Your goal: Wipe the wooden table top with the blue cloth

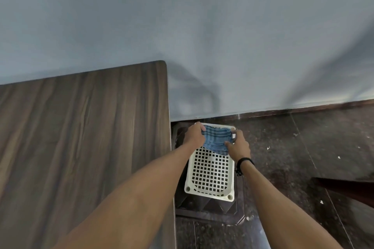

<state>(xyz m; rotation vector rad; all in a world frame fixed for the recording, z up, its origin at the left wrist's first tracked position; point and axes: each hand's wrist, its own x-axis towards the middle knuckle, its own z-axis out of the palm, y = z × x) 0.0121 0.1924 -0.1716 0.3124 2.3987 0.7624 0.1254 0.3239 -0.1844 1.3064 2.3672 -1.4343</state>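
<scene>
Left hand [195,133] and right hand [238,144] each grip a side of the blue cloth [217,139], held over a white basket [210,174] right of the wooden desk [81,137].

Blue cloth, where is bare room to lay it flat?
The wooden table top is bare from the wall to its right edge, except under the left forearm. Crowded: the white basket, where left hand and right hand grip the blue cloth.

The table top [81,137] lies bare; a white basket [210,176] stands beside its edge.
</scene>
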